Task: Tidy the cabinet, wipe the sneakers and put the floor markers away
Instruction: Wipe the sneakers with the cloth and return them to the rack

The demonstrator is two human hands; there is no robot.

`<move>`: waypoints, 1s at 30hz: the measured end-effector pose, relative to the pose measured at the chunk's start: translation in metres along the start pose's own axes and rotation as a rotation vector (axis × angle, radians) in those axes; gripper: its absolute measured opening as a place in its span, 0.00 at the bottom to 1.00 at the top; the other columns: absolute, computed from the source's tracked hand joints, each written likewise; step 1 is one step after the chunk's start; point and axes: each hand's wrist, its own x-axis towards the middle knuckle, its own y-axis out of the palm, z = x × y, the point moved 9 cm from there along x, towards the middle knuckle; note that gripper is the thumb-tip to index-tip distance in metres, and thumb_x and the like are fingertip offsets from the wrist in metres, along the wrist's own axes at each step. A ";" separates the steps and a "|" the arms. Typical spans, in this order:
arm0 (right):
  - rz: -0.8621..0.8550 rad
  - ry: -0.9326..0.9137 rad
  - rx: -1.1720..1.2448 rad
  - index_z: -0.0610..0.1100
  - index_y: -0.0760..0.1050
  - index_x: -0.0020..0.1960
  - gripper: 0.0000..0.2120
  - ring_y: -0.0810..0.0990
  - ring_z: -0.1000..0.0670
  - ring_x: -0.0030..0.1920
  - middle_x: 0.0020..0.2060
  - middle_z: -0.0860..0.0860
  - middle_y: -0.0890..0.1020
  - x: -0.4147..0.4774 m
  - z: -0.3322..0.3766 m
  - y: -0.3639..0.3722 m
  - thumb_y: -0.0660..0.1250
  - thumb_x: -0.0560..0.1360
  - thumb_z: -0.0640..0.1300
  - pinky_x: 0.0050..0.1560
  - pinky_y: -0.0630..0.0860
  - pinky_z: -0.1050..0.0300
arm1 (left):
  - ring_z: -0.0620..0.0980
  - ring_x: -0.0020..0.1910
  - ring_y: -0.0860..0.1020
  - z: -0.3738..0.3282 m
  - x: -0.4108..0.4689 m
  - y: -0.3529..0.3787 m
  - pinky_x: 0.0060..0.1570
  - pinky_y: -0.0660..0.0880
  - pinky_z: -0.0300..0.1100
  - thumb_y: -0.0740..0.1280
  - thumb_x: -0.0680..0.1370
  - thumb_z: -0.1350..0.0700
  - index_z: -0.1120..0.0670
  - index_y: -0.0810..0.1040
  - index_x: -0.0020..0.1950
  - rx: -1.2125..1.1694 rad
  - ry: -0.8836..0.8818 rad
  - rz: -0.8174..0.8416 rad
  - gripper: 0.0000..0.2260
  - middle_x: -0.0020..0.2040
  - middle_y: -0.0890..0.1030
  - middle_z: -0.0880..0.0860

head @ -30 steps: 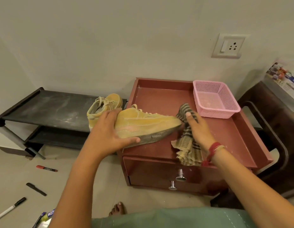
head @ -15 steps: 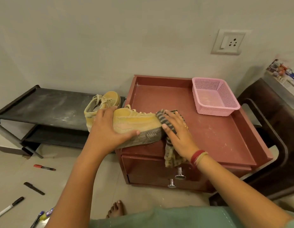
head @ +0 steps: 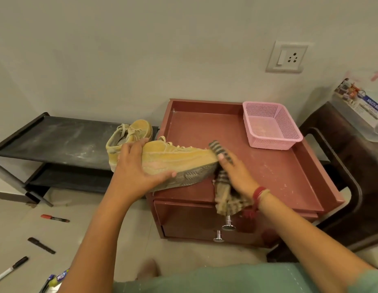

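A person's left hand (head: 137, 172) grips a yellow sneaker (head: 179, 158) above the front left corner of the red cabinet (head: 275, 172), fingers spread over the heel and side, thumb hooked under the sole. The shoe is tipped onto its side, its grey herringbone sole turned towards the camera and its toe pointing to the middle of the cabinet top. The suede looks dusty and scuffed, with a pale pink patch on the side. The right hand (head: 236, 176), a red thread band (head: 260, 193) at its wrist, holds a checked cloth (head: 226, 199) against the toe, fingers close together and slightly bent over the fabric; the thumb is hidden. One end of the cloth sticks up past the fingertips and the rest hangs bunched over the cabinet's front edge, just above two chrome drawer knobs (head: 228, 224).

On the floor to the left of the cabinet lie a red-capped marker (head: 54, 218), a black marker (head: 41, 245) and a white marker with a black cap (head: 10, 269), well apart. The second sneaker (head: 129, 135) sits on a dusty black rack (head: 63, 140) just beside the cabinet's left wall. A pink basket (head: 270, 125) stands in the back right corner of the cabinet top, which is flecked with white marks. A wall socket (head: 286, 57) is on the wall above the cabinet
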 end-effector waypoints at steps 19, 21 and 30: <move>0.074 -0.322 -0.556 0.68 0.54 0.70 0.23 0.45 0.54 0.75 0.74 0.62 0.55 -0.024 0.028 0.031 0.47 0.75 0.66 0.73 0.44 0.47 | 0.43 0.62 0.62 0.001 -0.002 -0.001 0.59 0.64 0.40 0.68 0.55 0.30 0.46 0.62 0.73 -0.034 0.085 -0.030 0.49 0.60 0.60 0.42; 0.102 -0.365 -0.540 0.68 0.54 0.70 0.22 0.45 0.55 0.75 0.73 0.63 0.55 -0.022 0.026 0.031 0.47 0.76 0.65 0.73 0.45 0.47 | 0.43 0.62 0.62 -0.001 -0.002 -0.001 0.59 0.64 0.40 0.68 0.55 0.30 0.46 0.62 0.73 -0.030 0.090 -0.030 0.49 0.60 0.60 0.43; 0.046 -0.133 -0.202 0.62 0.59 0.68 0.26 0.53 0.61 0.72 0.70 0.63 0.61 -0.011 0.008 0.010 0.50 0.73 0.69 0.72 0.50 0.57 | 0.43 0.62 0.62 -0.002 -0.003 -0.001 0.58 0.64 0.41 0.69 0.55 0.31 0.45 0.63 0.71 -0.042 0.120 -0.047 0.47 0.60 0.60 0.41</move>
